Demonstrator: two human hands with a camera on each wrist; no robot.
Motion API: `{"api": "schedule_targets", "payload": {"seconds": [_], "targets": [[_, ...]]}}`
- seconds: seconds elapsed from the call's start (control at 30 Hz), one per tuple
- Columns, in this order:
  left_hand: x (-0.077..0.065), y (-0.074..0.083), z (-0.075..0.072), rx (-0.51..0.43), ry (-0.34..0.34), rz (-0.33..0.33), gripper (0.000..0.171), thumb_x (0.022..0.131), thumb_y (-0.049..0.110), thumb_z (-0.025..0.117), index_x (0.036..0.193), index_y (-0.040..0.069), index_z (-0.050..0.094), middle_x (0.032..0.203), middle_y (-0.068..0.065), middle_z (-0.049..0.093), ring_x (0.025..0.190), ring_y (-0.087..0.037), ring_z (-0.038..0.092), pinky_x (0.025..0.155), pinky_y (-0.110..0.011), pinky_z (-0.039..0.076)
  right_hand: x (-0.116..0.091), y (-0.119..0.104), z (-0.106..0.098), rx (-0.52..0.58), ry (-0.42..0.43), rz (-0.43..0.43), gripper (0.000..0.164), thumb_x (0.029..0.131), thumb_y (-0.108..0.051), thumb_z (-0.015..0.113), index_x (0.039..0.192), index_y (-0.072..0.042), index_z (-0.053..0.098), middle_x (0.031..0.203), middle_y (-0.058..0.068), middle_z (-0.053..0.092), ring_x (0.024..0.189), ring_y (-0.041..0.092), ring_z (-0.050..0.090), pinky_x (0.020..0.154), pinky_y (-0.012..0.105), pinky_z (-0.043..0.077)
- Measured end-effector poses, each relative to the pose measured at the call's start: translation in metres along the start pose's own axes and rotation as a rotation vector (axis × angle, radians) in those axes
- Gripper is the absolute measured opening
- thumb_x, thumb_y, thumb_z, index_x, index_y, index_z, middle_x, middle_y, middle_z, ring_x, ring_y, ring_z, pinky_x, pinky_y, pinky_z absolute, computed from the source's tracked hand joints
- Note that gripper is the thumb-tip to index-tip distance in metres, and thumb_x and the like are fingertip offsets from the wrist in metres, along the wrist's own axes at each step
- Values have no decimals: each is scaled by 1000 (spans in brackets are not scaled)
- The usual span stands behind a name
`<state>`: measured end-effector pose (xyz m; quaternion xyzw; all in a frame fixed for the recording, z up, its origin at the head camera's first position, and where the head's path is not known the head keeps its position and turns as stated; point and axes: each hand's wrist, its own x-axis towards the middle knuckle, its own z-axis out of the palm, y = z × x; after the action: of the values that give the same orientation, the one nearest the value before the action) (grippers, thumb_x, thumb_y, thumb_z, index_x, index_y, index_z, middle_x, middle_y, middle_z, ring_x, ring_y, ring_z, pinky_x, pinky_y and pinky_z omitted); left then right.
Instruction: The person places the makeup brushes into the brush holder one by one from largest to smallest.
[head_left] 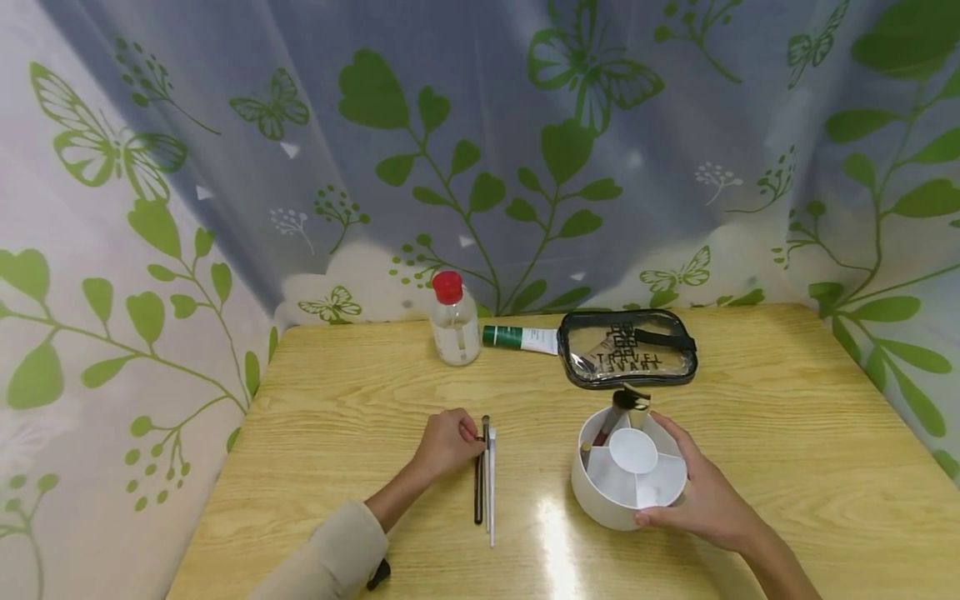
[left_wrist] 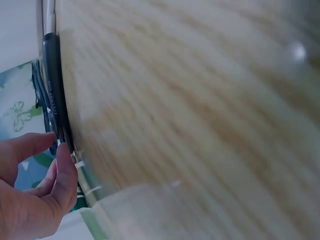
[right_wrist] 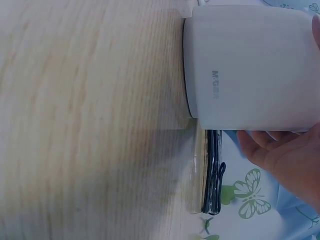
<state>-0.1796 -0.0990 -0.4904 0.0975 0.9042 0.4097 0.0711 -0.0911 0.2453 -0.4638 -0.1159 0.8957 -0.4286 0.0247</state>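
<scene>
At the middle of the table, my left hand [head_left: 448,446] pinches a black makeup brush [head_left: 478,492] near its upper end. The same brush handle [left_wrist: 55,80] shows in the left wrist view, thumb and forefinger meeting at its end. Right beside it lie thinner, pale-handled brushes [head_left: 492,492], roughly parallel. My right hand [head_left: 705,496] grips the side of a round white desk organizer [head_left: 611,512], thumb at the near side and fingers around the far side. Makeup brushes [head_left: 617,412] lean in its back-left compartment; the front compartments show bare floors. Its printed wall [right_wrist: 250,70] fills much of the right wrist view.
Along the back stand a clear bottle with a red cap [head_left: 455,329], a green-and-white tube [head_left: 521,338] and a clear, black-edged travel pouch [head_left: 630,350]. A patterned curtain [head_left: 480,167] hangs behind the table. A small black object [head_left: 379,574] shows beside the left sleeve.
</scene>
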Motion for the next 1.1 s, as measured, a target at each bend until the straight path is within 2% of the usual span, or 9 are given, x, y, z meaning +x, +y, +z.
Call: {"api": "schedule_targets", "payload": {"seconds": [0.2,0.4,0.53,0.7,0.87,0.97,1.1], "targets": [[-1,-1,4,47,18,-13,15,71,4,75,77,-2,63,66,-6,64,56,-8,54,51,-18,45,1,0,0,4,-3,2,120,57,-24,90,151,-17,16,135,15,47,108,-4,44,88,45,44],[-3,1,4,152,57,-12,10,67,2,71,72,0,63,63,-4,61,56,-11,51,48,-20,41,1,-1,0,-6,-1,3,120,57,-25,91,151,-19,15,135,15,47,108,-4,44,88,44,45],[-4,1,5,174,61,7,6,65,-1,67,66,1,61,59,-2,56,52,-10,46,46,-19,37,0,-1,-1,4,-4,5,120,58,-24,90,151,-17,15,137,17,45,109,-3,43,88,50,44],[-2,3,3,157,54,19,6,65,-1,64,63,2,60,56,-2,55,49,-9,44,45,-19,36,-1,-1,0,13,-5,13,119,58,-23,90,151,-20,15,138,18,44,110,-2,42,88,52,44],[1,6,-2,124,52,42,5,69,2,67,72,0,63,62,-4,61,54,-9,50,48,-20,41,-1,-2,-1,13,-6,16,119,59,-24,90,151,-23,14,138,19,44,110,1,44,87,50,44],[3,13,-6,63,34,56,8,74,5,68,79,-1,64,68,-5,64,59,-9,54,52,-19,45,-1,-3,-1,14,-9,23,119,59,-24,89,151,-23,14,138,19,44,109,3,45,87,50,44],[1,29,-10,-75,6,65,11,79,5,67,87,-2,64,79,-9,66,69,-11,59,59,-18,49,-1,-4,-1,13,-11,29,119,59,-24,90,151,-23,14,139,19,43,109,3,45,86,49,44]]}}
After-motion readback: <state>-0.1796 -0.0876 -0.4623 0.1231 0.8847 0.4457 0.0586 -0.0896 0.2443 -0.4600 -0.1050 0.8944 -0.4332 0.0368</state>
